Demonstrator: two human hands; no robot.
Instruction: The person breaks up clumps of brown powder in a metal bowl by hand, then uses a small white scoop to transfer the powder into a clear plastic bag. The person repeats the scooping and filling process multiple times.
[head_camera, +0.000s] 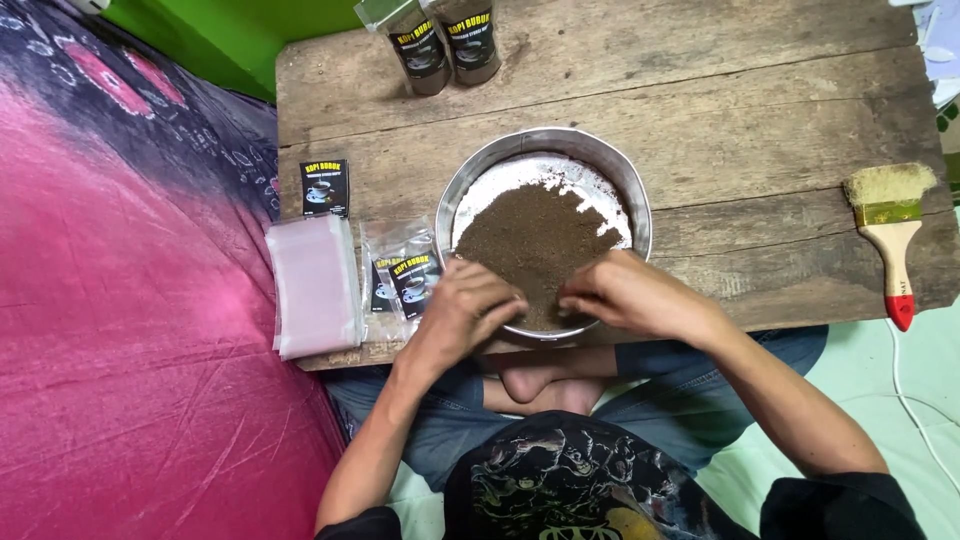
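Both my hands sit at the near rim of the metal pan (628, 185), mid-table: left hand (462, 310) & right hand (628, 295) curled, fingertips down in the brown powder (535, 245); whether they're pinching any I can't tell. Powder's prob. light, loose, spills easily, so scoop w/ cupped fingers, not pinch. Pouches (405, 275) lie just left of pan.

From my remote seat I see my left hand (462, 312) and right hand (628, 297) bare, with no rings, watch or gloves. Both forearms are uncovered up to short black sleeves (845, 505) cut off by the frame at five and seven o'clock. The black T-shirt (570, 480) carries a busy printed graphic in grey, white and yellow across the chest. Blue denim jeans (455, 430) cover the legs, and one bare foot (535, 385) shows between the knees at six o'clock.
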